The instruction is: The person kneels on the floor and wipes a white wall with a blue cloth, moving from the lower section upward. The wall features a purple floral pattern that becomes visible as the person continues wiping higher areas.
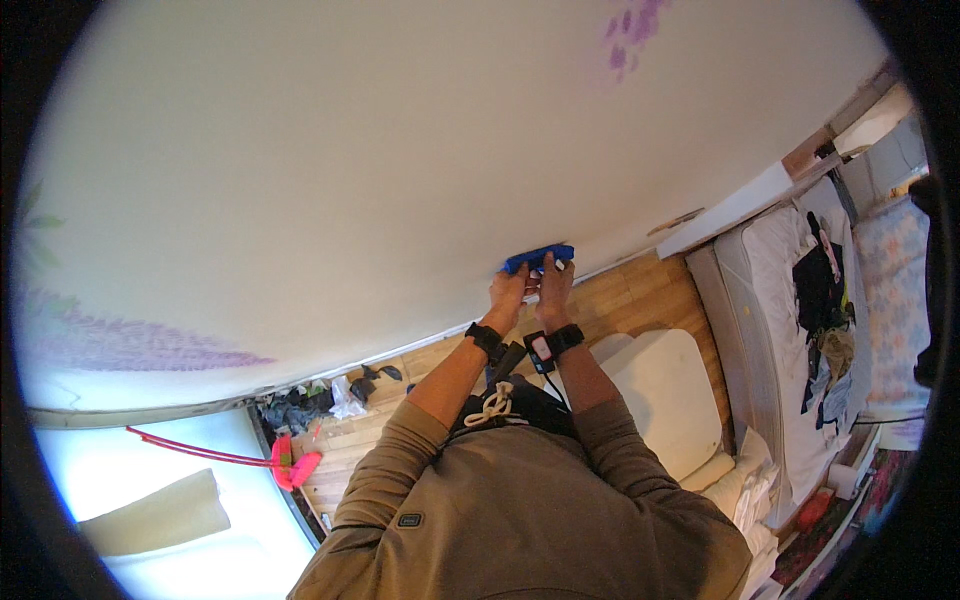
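Note:
Both hands are together in front of me, low at a pale wall (pixel 360 187) painted with purple flowers. My left hand (pixel 508 291) grips the left part of a blue flat-edged object (pixel 538 257), its fingers bent under it. My right hand (pixel 553 289) holds the right part of the same object, with a finger laid on top. The object lies against or very close to the wall; its exact kind is hard to tell. Dark straps with small devices are on both wrists. The fingertips are partly hidden by the object.
A bed (pixel 765 300) with dark clothes (pixel 821 285) stands at the right. Below it lies a white rounded panel (pixel 671 390) on the wood floor (pixel 607 296). Plastic bags (pixel 347 397) and a red broom or dustpan (pixel 289 463) are at the lower left, beside a bright window.

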Tool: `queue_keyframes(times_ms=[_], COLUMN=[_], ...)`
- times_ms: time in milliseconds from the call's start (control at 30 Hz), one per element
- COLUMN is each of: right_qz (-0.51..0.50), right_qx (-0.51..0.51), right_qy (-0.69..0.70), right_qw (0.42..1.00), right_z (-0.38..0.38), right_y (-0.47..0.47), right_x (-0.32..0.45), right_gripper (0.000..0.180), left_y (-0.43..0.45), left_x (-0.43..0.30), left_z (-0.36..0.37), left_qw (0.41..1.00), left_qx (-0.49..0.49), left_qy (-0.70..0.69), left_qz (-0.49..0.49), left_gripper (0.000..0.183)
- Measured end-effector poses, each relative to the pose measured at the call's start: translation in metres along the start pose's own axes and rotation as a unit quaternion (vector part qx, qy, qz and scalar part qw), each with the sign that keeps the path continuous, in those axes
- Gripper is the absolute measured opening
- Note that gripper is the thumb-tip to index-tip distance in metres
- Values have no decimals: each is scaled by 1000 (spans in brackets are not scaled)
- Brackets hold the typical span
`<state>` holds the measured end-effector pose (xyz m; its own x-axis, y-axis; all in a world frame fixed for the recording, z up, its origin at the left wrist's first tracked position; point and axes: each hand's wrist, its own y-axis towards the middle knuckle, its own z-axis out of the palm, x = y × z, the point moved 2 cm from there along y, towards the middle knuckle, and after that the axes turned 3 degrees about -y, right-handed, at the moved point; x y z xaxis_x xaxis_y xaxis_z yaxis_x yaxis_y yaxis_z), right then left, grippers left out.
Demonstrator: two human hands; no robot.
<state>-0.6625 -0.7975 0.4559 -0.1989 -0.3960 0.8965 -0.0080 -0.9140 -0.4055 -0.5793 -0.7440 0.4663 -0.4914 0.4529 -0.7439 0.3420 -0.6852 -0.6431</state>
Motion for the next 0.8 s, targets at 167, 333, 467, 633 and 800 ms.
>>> queue_keyframes(times_ms=[167,333,467,633,800], right_qz=[99,24,-10,-94,-52], right_qx=[196,145,119,191,201], right_qy=[-12,2,-75,7,22], right_qw=[975,989,990,977,978], right_z=[-30,-28,-13,8,14], right_y=[20,28,11,-13,-12], right_x=[-16,-18,15,62,36], right_gripper=[44,36,32,28,26], left_y=[-9,-4,-12,-43,-39], left_x=[5,1,-14,-52,-43], left_z=[-10,-6,1,-17,-34], left_qw=[992,993,984,951,954], left_qx=[113,64,12,34,-17], left_qy=[-52,-67,-57,-45,18], left_qz=[-24,75,167,305,299], left_gripper=[39,16,26,38,39])
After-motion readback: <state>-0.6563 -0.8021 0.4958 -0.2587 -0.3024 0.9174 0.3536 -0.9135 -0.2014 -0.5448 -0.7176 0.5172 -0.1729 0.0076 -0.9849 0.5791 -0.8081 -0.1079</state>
